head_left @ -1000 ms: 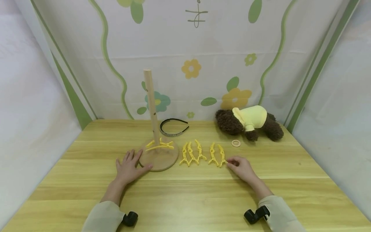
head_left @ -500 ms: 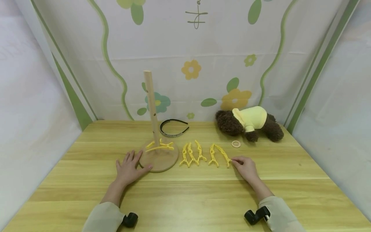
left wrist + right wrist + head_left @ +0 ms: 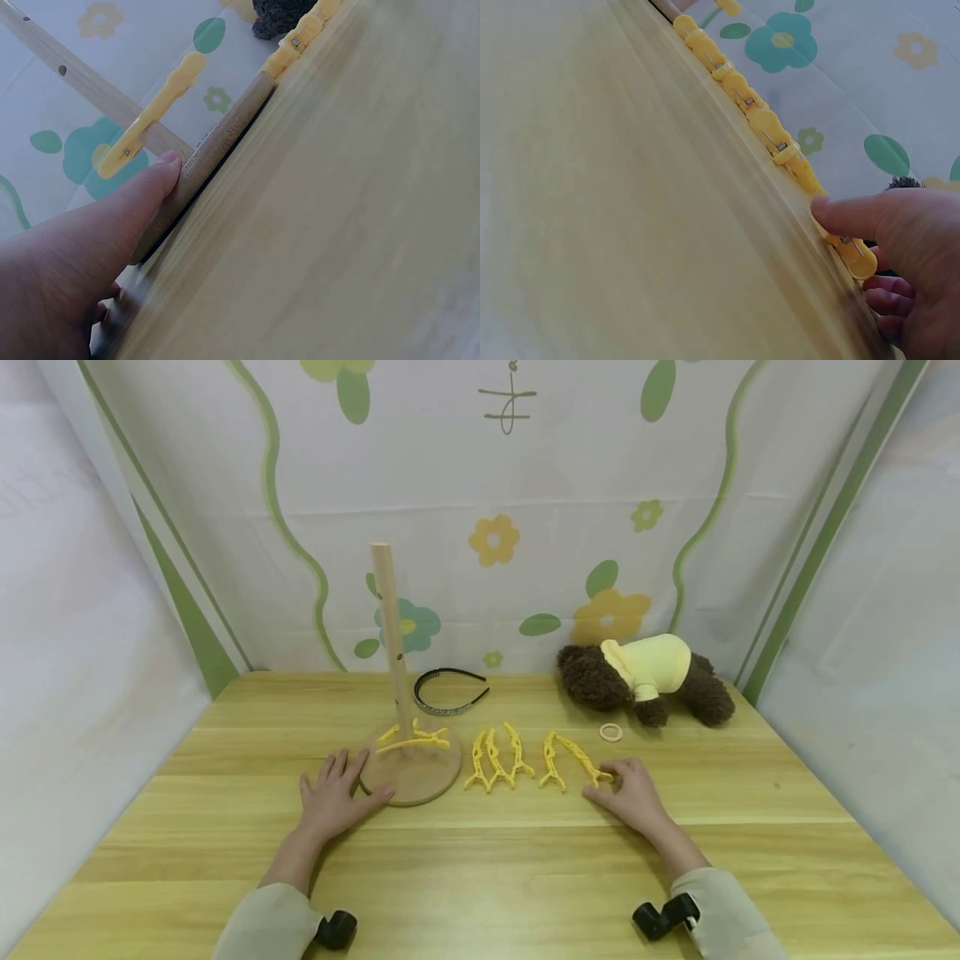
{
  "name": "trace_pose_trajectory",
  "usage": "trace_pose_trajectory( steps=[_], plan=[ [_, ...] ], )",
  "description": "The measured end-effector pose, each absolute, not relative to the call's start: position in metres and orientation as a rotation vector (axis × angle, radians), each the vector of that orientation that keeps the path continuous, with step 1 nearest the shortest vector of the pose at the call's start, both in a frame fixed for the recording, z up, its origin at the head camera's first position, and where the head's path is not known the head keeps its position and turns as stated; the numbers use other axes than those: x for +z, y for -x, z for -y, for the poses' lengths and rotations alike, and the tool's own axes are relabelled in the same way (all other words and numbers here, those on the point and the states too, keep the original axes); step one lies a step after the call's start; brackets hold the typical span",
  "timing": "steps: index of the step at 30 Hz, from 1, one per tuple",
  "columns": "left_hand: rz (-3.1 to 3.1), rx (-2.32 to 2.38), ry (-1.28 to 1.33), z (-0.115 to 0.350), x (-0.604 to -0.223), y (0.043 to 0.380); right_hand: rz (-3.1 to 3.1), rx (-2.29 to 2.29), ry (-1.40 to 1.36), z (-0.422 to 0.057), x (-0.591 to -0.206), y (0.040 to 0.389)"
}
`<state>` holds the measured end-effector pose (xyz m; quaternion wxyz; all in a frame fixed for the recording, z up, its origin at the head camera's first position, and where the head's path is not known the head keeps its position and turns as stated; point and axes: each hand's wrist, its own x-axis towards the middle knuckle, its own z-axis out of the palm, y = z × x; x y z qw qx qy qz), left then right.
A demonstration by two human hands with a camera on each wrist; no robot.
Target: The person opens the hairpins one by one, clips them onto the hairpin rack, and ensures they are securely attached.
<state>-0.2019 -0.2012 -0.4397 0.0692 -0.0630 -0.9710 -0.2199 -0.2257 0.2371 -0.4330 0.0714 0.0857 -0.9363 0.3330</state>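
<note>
In the head view, my left hand (image 3: pixel 333 802) rests with spread fingers at the left edge of a round wooden base (image 3: pixel 412 785); the left wrist view has its thumb on the rim. From this base rises a wooden post (image 3: pixel 392 627) with small holes. Yellow hair clips (image 3: pixel 412 743) sit low around the post. My right hand (image 3: pixel 633 797) has thumb and fingers around the handle end of a slanted yellow alligator hair clip (image 3: pixel 579 760), also seen in the right wrist view. Left of it lie another hair clip (image 3: pixel 551 764) and a group (image 3: pixel 497 760) of similar clips.
Behind the clips lie a black headband (image 3: pixel 442 708) and a small pale ring (image 3: pixel 611 732). A dark brown plush toy in a yellow shirt (image 3: pixel 652 668) lies at the back right. A flower-print curtain (image 3: pixel 450 468) hangs behind the wooden table (image 3: pixel 480 877).
The rightmost hair clip has swung its handle end to the right, away from its neighbour. My right thumb has moved from the clip's tail to its near side. The left hand stays put.
</note>
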Motion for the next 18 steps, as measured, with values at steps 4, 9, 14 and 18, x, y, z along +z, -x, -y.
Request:
trace_pose_trajectory(
  steps=[4, 9, 14, 18],
  plan=[
    [2.919, -0.655, 0.190, 0.2020, -0.4383, 0.2014, 2.804, 0.960, -0.265, -0.2367, -0.4325, 0.2261],
    [2.919, -0.654, 0.187, 0.2029, -0.4363, 0.2012, 2.781, 0.985, -0.271, -0.2380, -0.4329, 0.2269],
    [2.923, -0.652, 0.189, 0.2023, -0.4355, 0.2005, 2.737, 1.046, -0.283, -0.2424, -0.4333, 0.2281],
    [2.919, -0.664, 0.193, 0.2009, -0.4368, 0.2002, 2.725, 1.119, -0.298, -0.2466, -0.4296, 0.2285]
  ],
)
